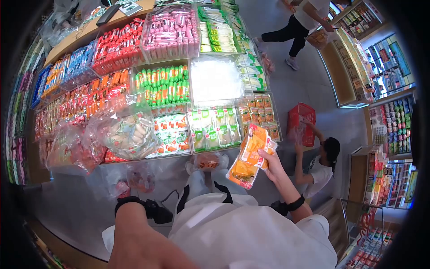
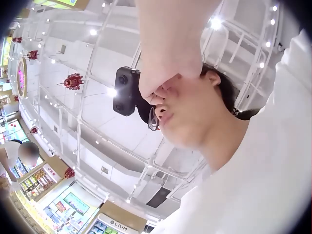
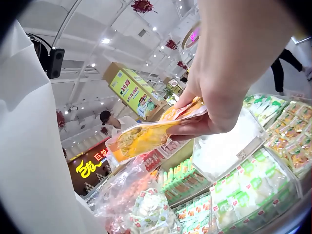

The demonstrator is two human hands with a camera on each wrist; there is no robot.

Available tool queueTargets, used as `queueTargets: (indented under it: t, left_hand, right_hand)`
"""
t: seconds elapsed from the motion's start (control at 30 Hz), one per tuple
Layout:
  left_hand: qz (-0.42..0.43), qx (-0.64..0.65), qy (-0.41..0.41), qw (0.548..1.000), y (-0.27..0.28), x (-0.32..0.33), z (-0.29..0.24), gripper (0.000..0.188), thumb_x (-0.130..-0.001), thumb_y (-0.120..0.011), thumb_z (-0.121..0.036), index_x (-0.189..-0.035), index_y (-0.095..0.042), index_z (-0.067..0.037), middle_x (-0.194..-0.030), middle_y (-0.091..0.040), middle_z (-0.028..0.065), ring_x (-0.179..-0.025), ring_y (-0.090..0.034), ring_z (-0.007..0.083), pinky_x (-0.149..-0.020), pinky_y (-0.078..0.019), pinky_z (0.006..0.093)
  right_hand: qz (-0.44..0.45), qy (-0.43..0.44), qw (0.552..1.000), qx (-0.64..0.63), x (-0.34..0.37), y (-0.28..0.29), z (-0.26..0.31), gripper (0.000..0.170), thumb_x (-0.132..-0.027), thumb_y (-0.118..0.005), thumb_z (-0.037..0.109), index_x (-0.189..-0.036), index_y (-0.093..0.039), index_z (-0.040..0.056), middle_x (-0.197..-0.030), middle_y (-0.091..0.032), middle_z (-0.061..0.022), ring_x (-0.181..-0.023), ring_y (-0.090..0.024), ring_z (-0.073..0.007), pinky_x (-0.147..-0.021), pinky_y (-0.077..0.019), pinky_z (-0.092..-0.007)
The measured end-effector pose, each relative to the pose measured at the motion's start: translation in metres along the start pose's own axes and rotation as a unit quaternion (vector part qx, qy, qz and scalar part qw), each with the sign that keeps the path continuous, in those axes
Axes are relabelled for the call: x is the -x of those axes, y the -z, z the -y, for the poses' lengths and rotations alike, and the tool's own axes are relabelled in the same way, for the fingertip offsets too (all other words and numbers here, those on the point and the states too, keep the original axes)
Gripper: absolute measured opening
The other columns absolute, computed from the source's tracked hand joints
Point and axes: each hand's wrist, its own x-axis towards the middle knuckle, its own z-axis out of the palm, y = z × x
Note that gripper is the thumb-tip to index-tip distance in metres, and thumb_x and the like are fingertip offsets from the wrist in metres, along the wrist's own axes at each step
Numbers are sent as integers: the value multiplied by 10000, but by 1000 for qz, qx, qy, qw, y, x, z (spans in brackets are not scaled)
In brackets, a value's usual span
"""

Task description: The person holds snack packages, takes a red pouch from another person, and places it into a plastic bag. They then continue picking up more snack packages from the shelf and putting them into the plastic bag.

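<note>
My right hand (image 1: 269, 163) (image 3: 214, 105) grips two overlapping clear packs of orange food (image 1: 253, 150) (image 3: 141, 140), thumb on one side and fingers on the other. They are held above the floor, just off the front right corner of the snack display. My left hand (image 2: 170, 80) is raised against my face below the head camera, its fingers curled in and nothing seen in them. At the bottom of the head view only the near part of that hand and its forearm show, large and close.
The display holds bins of green-wrapped sticks (image 1: 162, 85), red packs (image 1: 118, 47) and white-green packs (image 1: 215, 130). Filled plastic bags (image 1: 130, 134) lie on its front left. A person crouches at right by a red basket (image 1: 301, 123); another person walks behind the display.
</note>
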Motion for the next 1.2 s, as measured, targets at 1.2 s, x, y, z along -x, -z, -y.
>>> queueTargets:
  t: [1.2]
  left_hand:
    - [-395,131,578,702,39,126,264,521,-882,-532,-252,-1309,-296,-69,-1289,-394,86,-1071,-500,152,-845,-460,295]
  right_hand:
    - [158,7,972,172,-85,-19,76,522,-725,-703,77,-1166,-438,-11,-1040,-581,-91,-927,-583,-155,-805,-479,-280]
